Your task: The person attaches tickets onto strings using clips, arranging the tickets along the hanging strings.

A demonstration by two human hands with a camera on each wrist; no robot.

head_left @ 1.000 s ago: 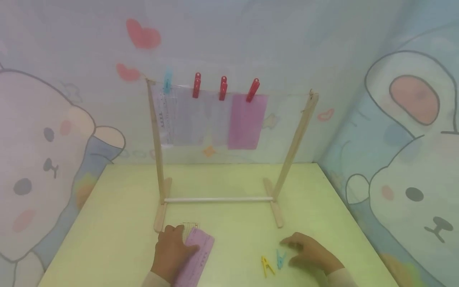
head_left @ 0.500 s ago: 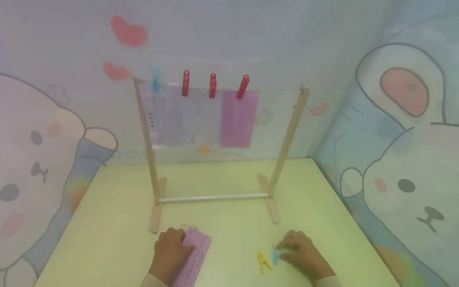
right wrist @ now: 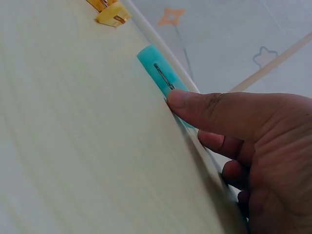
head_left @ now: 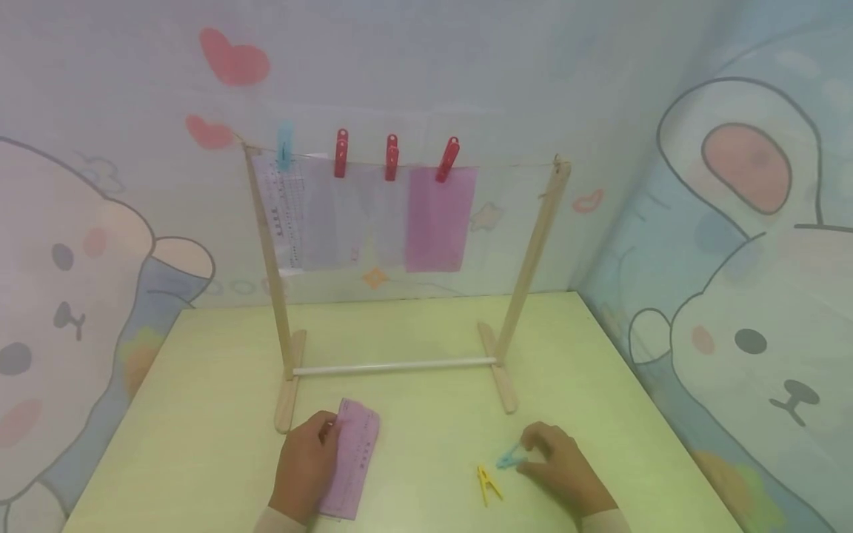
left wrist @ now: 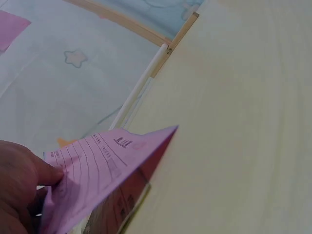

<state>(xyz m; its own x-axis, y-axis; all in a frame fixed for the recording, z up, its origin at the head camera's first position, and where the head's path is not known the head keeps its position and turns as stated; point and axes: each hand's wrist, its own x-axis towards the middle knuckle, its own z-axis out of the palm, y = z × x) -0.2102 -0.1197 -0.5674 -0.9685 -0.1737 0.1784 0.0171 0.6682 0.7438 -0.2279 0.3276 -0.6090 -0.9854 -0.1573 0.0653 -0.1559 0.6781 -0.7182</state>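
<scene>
- The left hand [head_left: 305, 466] pinches a pink slip of paper [head_left: 353, 466] near the front edge of the worktop [head_left: 200, 414]; the left wrist view shows the slip's corner lifted clear of the surface, with another sheet under it
- The right hand [head_left: 560, 466] has its thumb and fingers [right wrist: 204, 109] closed on a teal clothespin [head_left: 509, 459] towards the front right of the worktop; a yellow clothespin [head_left: 488, 485] lies just beside it, apart from the hand
- A wooden rack [head_left: 533, 252] stands mid-worktop, four pegs on its string holding hung sheets
- Risk, as I judge it: the slip is held by one edge only, so it may sag or fold, or drag the lower sheet along
- The peg is gripped along its side; a grip away from the lever ends may fail to open it, or it may slip and knock the yellow one
</scene>
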